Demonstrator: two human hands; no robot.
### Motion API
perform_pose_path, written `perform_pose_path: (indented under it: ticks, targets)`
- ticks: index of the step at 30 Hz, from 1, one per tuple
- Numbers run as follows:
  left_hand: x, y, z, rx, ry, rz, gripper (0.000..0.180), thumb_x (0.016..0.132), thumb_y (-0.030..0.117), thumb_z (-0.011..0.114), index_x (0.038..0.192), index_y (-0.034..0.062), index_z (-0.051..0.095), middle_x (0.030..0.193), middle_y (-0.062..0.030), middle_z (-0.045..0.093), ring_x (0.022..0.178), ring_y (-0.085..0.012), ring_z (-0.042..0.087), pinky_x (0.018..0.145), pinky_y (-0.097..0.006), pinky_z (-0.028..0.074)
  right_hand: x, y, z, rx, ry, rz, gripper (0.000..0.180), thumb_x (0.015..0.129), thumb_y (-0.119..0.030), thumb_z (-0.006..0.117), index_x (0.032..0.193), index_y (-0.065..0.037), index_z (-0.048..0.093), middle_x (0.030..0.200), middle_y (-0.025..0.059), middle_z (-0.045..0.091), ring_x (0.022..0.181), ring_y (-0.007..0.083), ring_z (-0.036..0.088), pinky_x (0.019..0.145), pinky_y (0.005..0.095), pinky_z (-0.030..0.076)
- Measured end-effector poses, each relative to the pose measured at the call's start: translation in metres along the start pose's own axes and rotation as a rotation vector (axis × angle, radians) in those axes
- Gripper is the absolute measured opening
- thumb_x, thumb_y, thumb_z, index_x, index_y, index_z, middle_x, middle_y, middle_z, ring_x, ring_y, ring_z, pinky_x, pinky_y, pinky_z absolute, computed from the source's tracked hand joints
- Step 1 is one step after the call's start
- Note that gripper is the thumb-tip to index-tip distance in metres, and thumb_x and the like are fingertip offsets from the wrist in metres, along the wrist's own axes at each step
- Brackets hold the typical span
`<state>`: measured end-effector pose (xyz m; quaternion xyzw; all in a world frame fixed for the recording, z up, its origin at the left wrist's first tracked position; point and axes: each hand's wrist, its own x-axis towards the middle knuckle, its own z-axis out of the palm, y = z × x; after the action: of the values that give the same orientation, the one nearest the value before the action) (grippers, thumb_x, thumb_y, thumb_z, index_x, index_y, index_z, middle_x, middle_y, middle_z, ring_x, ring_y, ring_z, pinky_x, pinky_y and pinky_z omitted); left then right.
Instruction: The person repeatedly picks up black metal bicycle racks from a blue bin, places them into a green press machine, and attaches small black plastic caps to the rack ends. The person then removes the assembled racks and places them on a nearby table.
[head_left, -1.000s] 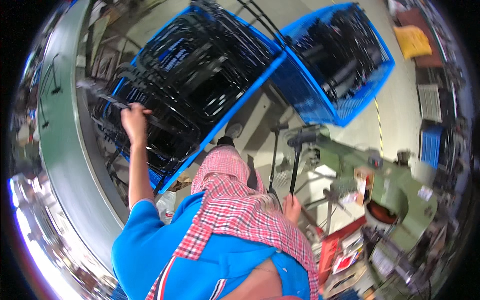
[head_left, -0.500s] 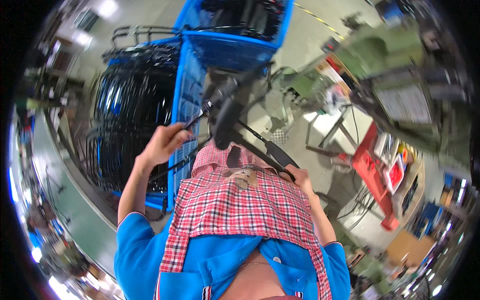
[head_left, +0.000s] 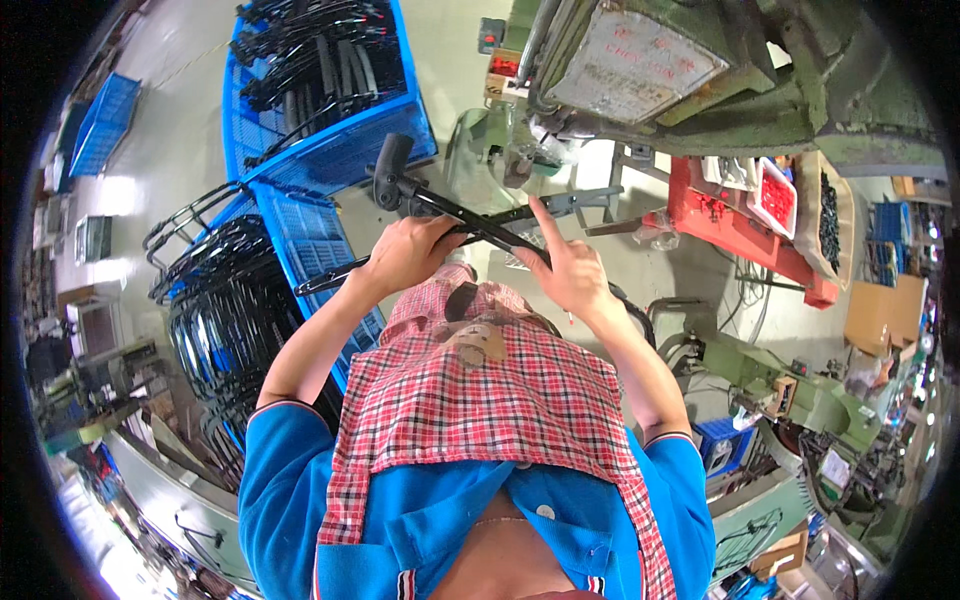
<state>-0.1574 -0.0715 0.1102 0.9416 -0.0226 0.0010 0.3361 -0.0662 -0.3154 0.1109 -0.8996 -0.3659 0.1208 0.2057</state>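
Note:
A black folding tube frame crosses in front of my apron, its bars forming an X. It has a thick, rounded black end piece at upper left. My left hand is closed round the frame near the crossing, fingers wrapped over a bar. At the right end of one bar is my right hand, thumb against the tube and index finger stretched upward; its other fingers are curled and partly hidden. One bar runs out to the lower left past my left wrist.
Ahead at left, a blue crate holds many black parts. Beside it hang black bent tubes in a dense stack. A green machine stands at upper right. On the right, a red bench carries trays of small red parts.
My view has turned toward the machine. Both hands have come closer together on the tube frame, and the frame has swung flatter across me. My right index finger is now extended.

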Motion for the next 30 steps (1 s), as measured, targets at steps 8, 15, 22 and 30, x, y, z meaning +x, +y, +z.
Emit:
perform_pose_path:
  ticks: [8,15,22,30]
  targets:
    - [0.041,0.009,0.009,0.088,-0.007,0.107,0.027,0.091,0.032,0.057,0.092,0.0077,0.066,0.074,-0.0161,0.065,0.070,-0.0366,0.064,0.063,-0.046,0.051,-0.007,0.017,-0.019,-0.246,0.012,0.073,0.076,0.092,-0.044,0.055,0.151,-0.015,0.017,0.055,0.0181,0.056,0.050,0.0368,0.058,0.054,0.0467,0.049]
    - [0.058,0.020,0.008,0.059,-0.002,0.187,0.020,0.089,0.026,0.060,0.087,0.0072,0.064,0.069,-0.0179,0.060,0.068,-0.0380,0.061,0.059,-0.046,0.048,-0.016,0.028,-0.018,-0.174,0.092,0.125,0.055,0.094,-0.038,0.053,0.138,-0.009,0.039,0.068,0.0250,0.061,0.064,0.0425,0.062,0.058,0.0485,0.050]
    - [0.059,0.009,0.020,0.062,-0.103,0.062,0.023,0.090,0.029,0.059,0.094,0.0081,0.067,0.076,-0.0178,0.065,0.074,-0.0369,0.064,0.066,-0.045,0.051,-0.005,0.040,0.001,-0.100,0.092,0.085,0.033,0.092,-0.036,0.054,0.108,-0.006,0.056,0.075,0.0226,0.064,0.072,0.0437,0.061,0.065,0.0496,0.050]
    - [0.063,-0.010,0.035,0.070,-0.148,0.140,0.024,0.090,0.031,0.058,0.091,0.0080,0.067,0.080,-0.0170,0.064,0.078,-0.0367,0.063,0.068,-0.046,0.051,-0.008,0.053,0.019,0.012,-0.024,0.189,0.063,0.092,-0.026,0.058,0.148,-0.018,0.031,0.133,0.0277,0.048,0.119,0.0450,0.048,0.097,0.0446,0.042]
